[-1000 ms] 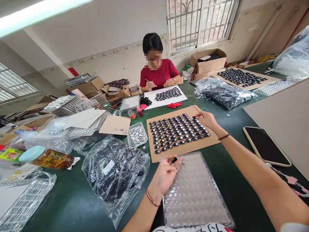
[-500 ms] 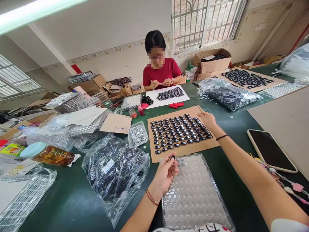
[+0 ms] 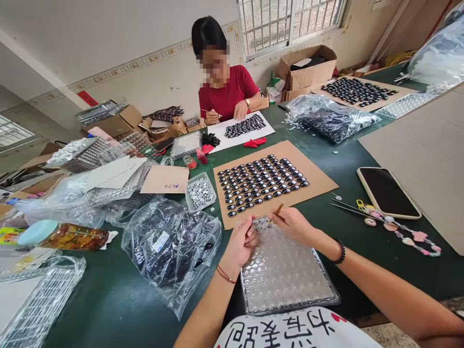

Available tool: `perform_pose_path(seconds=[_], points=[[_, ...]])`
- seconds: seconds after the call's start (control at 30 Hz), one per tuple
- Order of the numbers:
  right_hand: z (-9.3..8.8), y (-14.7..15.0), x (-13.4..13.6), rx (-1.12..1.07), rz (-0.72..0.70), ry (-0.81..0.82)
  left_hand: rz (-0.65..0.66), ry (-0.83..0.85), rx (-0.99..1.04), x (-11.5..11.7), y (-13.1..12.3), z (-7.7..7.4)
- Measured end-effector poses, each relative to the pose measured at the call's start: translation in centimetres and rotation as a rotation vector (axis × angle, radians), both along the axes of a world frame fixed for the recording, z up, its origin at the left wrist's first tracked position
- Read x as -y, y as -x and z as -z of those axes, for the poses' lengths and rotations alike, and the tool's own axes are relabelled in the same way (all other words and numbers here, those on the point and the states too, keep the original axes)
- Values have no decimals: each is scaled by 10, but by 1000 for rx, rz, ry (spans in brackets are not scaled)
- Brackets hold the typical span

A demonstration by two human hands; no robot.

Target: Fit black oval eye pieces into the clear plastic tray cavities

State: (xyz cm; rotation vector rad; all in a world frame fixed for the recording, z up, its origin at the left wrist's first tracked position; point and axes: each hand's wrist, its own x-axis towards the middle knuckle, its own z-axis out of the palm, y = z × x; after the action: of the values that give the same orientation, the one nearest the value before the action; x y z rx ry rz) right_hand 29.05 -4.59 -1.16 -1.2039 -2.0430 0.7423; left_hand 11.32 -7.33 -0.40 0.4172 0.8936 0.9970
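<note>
My left hand (image 3: 242,243) is closed in a pinch at the far left corner of a clear bubble tray (image 3: 290,280); what it pinches is too small to name. My right hand (image 3: 295,224) is closed round a thin wooden stick (image 3: 278,209), right beside the left hand over the tray's far edge. Just beyond both hands lies a brown cardboard sheet (image 3: 319,180) covered with rows of black oval pieces (image 3: 260,181).
A plastic bag of black parts (image 3: 170,251) lies left of the tray, a small tub of silver bits (image 3: 200,192) beyond it. A phone (image 3: 387,192), tweezers and a bead chain (image 3: 402,231) sit at right. A person in red (image 3: 226,92) works across the green table.
My right hand came back from the cardboard sheet's far right side to the tray's far edge, meeting my left hand. The view dropped lower.
</note>
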Motion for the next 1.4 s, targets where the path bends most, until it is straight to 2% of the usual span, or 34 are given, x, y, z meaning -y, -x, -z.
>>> perform_pose_path(seconds=[0.1,0.17,0.27,0.37,0.53,0.63,0.77,1.0,1.07,1.17,1.27,1.33,1.4], points=[[-5,-2,4,29,-13,-76,14,-10,-20,1,-1,0],[-7,-4,10,2,4,-110,37,-43,-106,5,-2,-2],[-8,-4,21,-43,9,-138,69,-286,-512,13,-6,-8],[-6,-1,28,-48,-53,-168,122,-567,-881,20,-10,-16],[-4,1,31,-59,-64,-244,282,-696,-1095,21,-9,-20],[-4,-1,31,-74,-47,-269,311,-722,-1192,17,-6,-17],[-5,-3,32,-118,-26,-236,222,-662,-1154,14,-3,-13],[-5,-3,34,-186,94,-141,-65,-467,-936,10,-1,-10],[-6,-4,34,-213,122,-114,-18,-451,-895,10,-2,-10],[-6,-4,33,-268,137,-88,152,-503,-865,14,-6,-13],[-5,-3,34,-386,121,2,214,-525,-839,15,-6,-16],[-3,-1,36,-506,100,99,128,-445,-735,9,0,-17],[-1,1,39,-605,83,168,-41,-339,-592,0,11,-17]])
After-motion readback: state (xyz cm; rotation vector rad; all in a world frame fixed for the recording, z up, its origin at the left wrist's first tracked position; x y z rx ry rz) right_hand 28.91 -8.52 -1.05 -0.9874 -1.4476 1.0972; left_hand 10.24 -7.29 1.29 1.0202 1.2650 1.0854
